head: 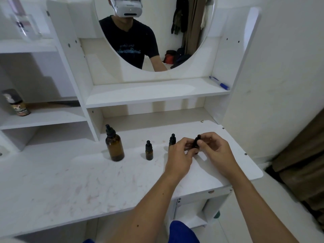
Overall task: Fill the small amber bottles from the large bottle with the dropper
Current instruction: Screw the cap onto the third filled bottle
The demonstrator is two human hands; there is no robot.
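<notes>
A white laminate tabletop (87, 181), smooth but smeared with faint pinkish scuffs, carries the amber glass bottles. The large bottle (114, 147) stands upright at the left of the row: a round brown cylinder with sloped shoulders, topped by a black ribbed cap and a black rubber dropper bulb. To its right, well apart, a small amber bottle (149, 151) of the same shape stands upright with its own black dropper cap. Further right a second small bottle (172, 139) stands just behind the left hand (178, 157), only its black bulb and cap showing.

A third small bottle (196, 143) is between both hands, just above the tabletop near its right end. The left hand's fingers curl around its lower part, hiding most of the glass, and the right hand (216, 151) pinches its black dropper cap between thumb and fingertips. Whether the cap is loosened cannot be told.

Behind, a white shelf unit holds a round mirror (157, 32) reflecting the person in a dark T-shirt. A blue marker pen (220, 83) lies on the upper shelf, and a dark printed can (16, 102) stands on the left shelf.
</notes>
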